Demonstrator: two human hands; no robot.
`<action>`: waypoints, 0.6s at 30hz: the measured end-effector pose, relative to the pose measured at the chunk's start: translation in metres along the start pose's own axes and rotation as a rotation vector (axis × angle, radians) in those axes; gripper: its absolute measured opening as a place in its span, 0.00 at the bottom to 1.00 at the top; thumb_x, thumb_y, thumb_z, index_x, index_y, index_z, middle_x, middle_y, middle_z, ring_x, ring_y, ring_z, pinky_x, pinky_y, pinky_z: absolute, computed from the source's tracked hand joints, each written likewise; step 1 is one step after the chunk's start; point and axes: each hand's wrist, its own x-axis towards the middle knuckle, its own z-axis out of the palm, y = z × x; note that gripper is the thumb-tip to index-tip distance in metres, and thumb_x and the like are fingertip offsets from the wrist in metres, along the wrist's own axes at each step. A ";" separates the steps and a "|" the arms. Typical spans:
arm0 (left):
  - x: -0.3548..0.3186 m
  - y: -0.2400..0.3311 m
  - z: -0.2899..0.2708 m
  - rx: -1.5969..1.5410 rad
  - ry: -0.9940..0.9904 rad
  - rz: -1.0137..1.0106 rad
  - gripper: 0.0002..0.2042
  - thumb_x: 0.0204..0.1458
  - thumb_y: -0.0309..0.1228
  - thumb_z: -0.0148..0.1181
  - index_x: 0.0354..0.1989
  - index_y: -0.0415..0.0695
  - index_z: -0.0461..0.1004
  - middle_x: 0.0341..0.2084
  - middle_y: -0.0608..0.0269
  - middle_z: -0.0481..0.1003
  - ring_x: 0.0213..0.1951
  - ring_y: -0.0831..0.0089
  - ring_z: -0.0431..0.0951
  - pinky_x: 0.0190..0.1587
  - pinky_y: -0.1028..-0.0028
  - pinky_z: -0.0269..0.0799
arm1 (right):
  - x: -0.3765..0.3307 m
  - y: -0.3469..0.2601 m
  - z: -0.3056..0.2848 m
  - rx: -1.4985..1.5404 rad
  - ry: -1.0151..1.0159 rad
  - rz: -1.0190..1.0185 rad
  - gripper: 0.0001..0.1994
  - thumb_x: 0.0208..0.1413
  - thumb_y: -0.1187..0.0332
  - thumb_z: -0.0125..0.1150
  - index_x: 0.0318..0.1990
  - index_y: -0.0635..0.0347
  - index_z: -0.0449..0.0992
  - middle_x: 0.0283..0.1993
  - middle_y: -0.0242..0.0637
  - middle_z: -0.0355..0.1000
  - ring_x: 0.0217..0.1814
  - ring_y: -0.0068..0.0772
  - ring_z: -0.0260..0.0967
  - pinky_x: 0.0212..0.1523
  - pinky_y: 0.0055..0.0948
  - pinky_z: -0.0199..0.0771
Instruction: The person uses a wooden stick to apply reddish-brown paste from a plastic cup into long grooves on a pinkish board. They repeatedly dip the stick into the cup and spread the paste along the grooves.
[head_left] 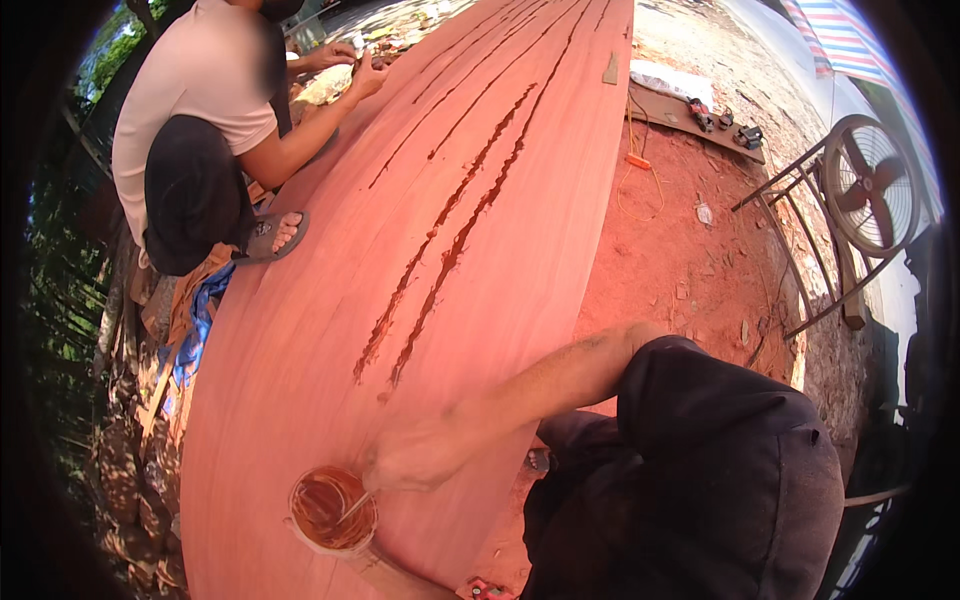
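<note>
One round cup (293, 505) of shiny red-brown goo (320, 497) is over the near end of one long, smooth, pinkish-red board (270, 400) with two thick, dark, bumpy lines (453, 255) and some thinner ones. The left hand (330, 548) is wrapped round the cup, and the right hand (415, 460) pinches one thin stick (354, 508) dipped in the goo.

Salmon pink along the board (280, 400), streaked from the middle toward 12 o'clock with dark brown lines (452, 253). Reddish brown in the liquid (322, 498) at 7 o'clock. Plain black on the trousers (700, 470) at 4 o'clock. Brick red across the ground (700, 285) at 3 o'clock. Striped blue, pink and white on the awning (862, 42) at 2 o'clock. Pale pink on the co-worker's shirt (190, 95) at 10 o'clock.
</note>
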 end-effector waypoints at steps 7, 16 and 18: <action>-0.008 0.005 -0.031 -0.094 -0.122 0.110 0.34 0.70 0.58 0.40 0.66 0.39 0.70 0.62 0.49 0.75 0.64 0.52 0.74 0.67 0.46 0.74 | -0.002 0.001 -0.041 -0.157 0.013 0.209 0.15 0.54 0.79 0.61 0.49 0.64 0.82 0.29 0.46 0.75 0.29 0.48 0.76 0.30 0.41 0.76; -0.014 0.007 0.006 0.169 0.043 0.129 0.36 0.68 0.59 0.39 0.66 0.35 0.69 0.59 0.48 0.76 0.58 0.56 0.79 0.62 0.54 0.77 | 0.005 -0.008 -0.031 -0.328 -0.109 0.243 0.15 0.56 0.75 0.58 0.50 0.62 0.81 0.28 0.47 0.74 0.29 0.54 0.75 0.28 0.46 0.76; -0.014 0.005 0.004 0.178 -0.026 0.137 0.37 0.68 0.59 0.39 0.66 0.35 0.69 0.59 0.48 0.77 0.59 0.56 0.78 0.62 0.53 0.76 | 0.006 -0.003 -0.030 -0.293 -0.106 0.229 0.13 0.56 0.75 0.58 0.49 0.61 0.81 0.28 0.48 0.74 0.30 0.54 0.76 0.30 0.47 0.77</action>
